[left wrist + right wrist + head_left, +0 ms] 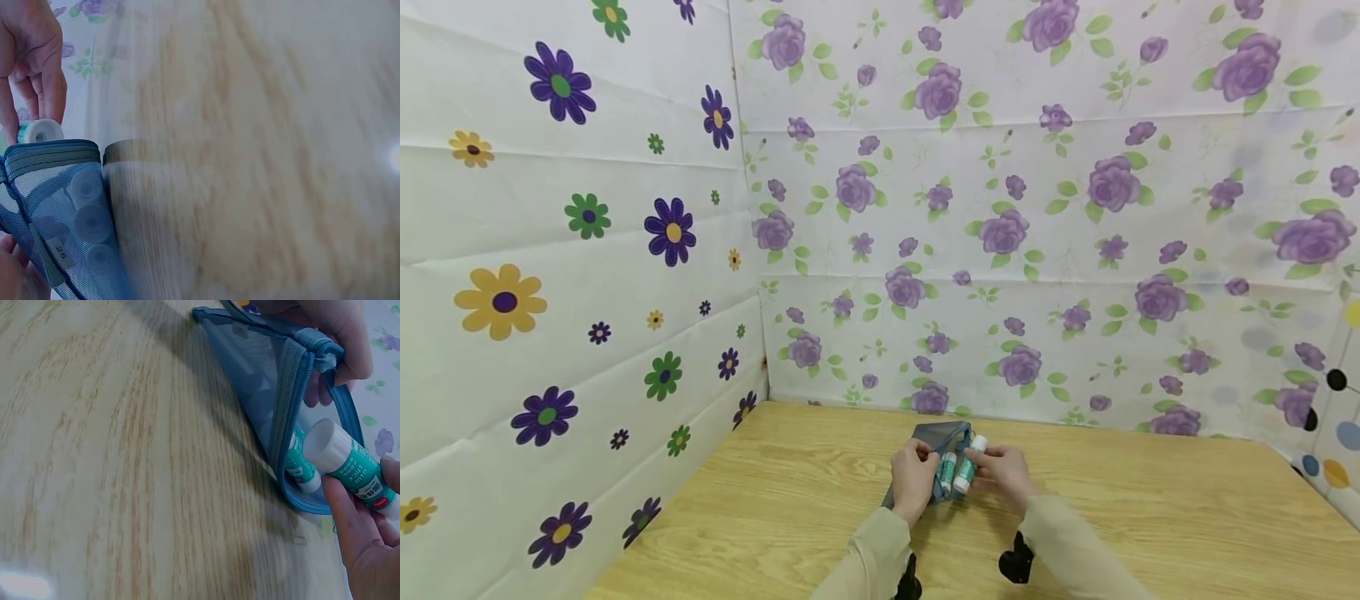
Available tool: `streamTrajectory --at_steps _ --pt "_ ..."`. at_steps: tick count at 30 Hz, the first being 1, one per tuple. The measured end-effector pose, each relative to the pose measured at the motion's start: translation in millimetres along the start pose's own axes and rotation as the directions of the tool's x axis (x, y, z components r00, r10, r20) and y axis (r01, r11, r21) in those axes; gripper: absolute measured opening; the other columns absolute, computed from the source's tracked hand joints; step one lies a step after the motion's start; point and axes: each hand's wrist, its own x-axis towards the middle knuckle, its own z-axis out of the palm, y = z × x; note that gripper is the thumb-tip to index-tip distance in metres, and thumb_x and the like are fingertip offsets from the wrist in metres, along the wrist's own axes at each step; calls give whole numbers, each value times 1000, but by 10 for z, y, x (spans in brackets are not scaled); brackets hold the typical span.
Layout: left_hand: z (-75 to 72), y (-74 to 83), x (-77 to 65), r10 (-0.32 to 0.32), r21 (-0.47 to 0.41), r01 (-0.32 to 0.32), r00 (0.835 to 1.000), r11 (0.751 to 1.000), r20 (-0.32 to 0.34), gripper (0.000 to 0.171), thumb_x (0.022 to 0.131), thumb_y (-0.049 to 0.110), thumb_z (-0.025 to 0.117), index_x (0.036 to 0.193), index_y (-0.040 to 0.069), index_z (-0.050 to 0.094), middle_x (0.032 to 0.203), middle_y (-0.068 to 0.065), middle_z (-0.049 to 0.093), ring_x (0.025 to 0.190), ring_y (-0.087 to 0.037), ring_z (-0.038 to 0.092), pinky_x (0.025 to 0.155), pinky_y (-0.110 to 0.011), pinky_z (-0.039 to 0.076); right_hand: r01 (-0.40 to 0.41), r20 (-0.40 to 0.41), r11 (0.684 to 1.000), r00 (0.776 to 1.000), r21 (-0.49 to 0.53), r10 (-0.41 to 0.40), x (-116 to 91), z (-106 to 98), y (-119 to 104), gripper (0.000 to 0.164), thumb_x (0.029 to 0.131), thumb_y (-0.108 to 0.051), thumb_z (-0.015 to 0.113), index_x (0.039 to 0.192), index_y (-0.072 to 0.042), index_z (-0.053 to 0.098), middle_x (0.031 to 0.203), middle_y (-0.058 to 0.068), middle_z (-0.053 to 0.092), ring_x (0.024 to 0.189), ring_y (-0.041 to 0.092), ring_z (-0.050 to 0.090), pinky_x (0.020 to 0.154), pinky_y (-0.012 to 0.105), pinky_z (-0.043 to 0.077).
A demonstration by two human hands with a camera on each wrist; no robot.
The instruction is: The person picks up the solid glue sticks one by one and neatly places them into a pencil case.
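A blue mesh zip pouch (938, 434) lies on the table with its zipped mouth open. My left hand (913, 482) pinches the edge of that mouth. Between thumb and fingers of my right hand (1009, 475) is a white and green glue stick (364, 474), tilted at the pouch's mouth. Another glue stick (301, 465) rests inside the pouch, just behind the opening. Through the mesh in the left wrist view, several round white ends (92, 223) show, along with a small tag (60, 253) marked 25. The left fingertips are partly hidden by the pouch in that view.
The wooden table (760, 508) runs back to a wall covering (970, 333) with purple roses. A second flowered covering (587, 283) stands along the left side. Black straps with camera mounts (1017, 560) sit at both wrists.
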Motion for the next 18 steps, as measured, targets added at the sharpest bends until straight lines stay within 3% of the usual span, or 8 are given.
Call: streamTrajectory --at_steps 18 --pt "0 -5 14 1 37 -1 1000 999 -17 7 81 1 61 78 7 60 64 4 50 52 -9 45 47 -26 39 -13 13 1000 1000 -21 13 53 48 107 48 87 -7 60 119 21 38 86 21 59 75 29 61 70 44 48"
